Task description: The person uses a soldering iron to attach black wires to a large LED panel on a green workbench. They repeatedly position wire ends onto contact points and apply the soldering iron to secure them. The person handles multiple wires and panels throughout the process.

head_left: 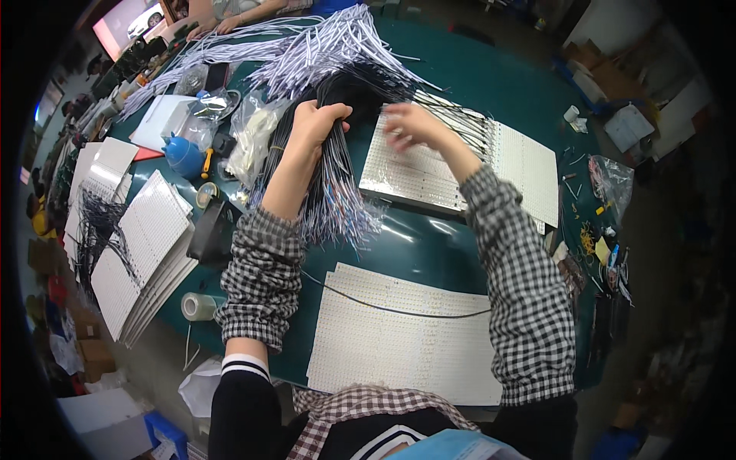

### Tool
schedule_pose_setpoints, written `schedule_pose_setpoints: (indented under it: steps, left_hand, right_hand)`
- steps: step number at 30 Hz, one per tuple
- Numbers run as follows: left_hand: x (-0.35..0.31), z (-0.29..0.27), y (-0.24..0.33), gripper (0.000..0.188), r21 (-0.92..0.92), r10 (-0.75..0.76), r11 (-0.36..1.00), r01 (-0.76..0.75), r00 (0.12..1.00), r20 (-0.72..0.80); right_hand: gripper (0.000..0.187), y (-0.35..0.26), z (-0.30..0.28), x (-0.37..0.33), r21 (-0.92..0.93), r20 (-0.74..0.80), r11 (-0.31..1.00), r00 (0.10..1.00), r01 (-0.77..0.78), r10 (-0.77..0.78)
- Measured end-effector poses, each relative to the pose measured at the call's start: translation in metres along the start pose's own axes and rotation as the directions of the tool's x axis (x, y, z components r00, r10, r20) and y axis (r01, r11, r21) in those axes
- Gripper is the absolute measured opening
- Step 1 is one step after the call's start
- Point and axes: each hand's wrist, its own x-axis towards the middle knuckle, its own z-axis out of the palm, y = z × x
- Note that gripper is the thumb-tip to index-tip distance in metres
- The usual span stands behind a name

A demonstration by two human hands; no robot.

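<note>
A thick bundle of thin black wires (335, 172) is gripped in my left hand (316, 126), its fingers wrapped round the strands. Stripped, coloured ends fan out below the fist toward me. Just to the right, over the left half of a stack of white dotted boards (525, 165), hovers my right hand (420, 129). Motion blurs its fingers, so whether they hold anything cannot be made out. Several black wires run across the top of that stack. Nearer me lies a white dotted panel (399, 337), with one dark wire (383, 308) curving over it.
Beyond the bundle lies a big heap of white wires (330, 50). On the left are more stacked boards (146, 238), a blue squeeze bottle (182, 156), plastic bags (253, 138) and a tape roll (199, 307). Another person's hands (222, 25) rest at the far edge.
</note>
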Motion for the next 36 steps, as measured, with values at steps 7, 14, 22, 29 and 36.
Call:
schedule_pose_setpoints:
  steps: [7,14,22,29,36]
  left_hand:
    - [-0.089,-0.033,0.050,0.020,0.069,0.135,0.987,-0.142,0.986,0.101]
    - [-0.193,-0.049,0.083,0.034,-0.156,0.253,0.963,-0.222,0.943,0.218]
    - [-0.190,0.024,0.049,0.023,-0.196,0.072,0.974,0.112,0.669,0.740]
    - [-0.203,0.076,0.045,0.016,-0.185,0.000,0.972,0.147,0.783,0.622]
    - [-0.200,0.113,0.035,0.013,-0.129,-0.185,0.941,0.312,0.796,0.577]
  right_hand:
    - [0.072,-0.026,-0.043,0.055,-0.062,-0.345,0.991,0.929,0.121,-0.135]
    - [0.043,0.012,-0.025,-0.040,-0.233,-0.524,0.873,0.701,0.427,-0.483]
    - [0.055,-0.045,0.096,-0.244,-0.259,-0.250,0.853,0.822,0.452,-0.512]
    - [0.021,0.012,0.114,-0.339,-0.761,-0.314,0.510,0.460,0.401,-0.831]
    - [0.022,0.036,0.111,-0.330,-0.945,-0.134,0.206,0.275,0.254,-0.952]
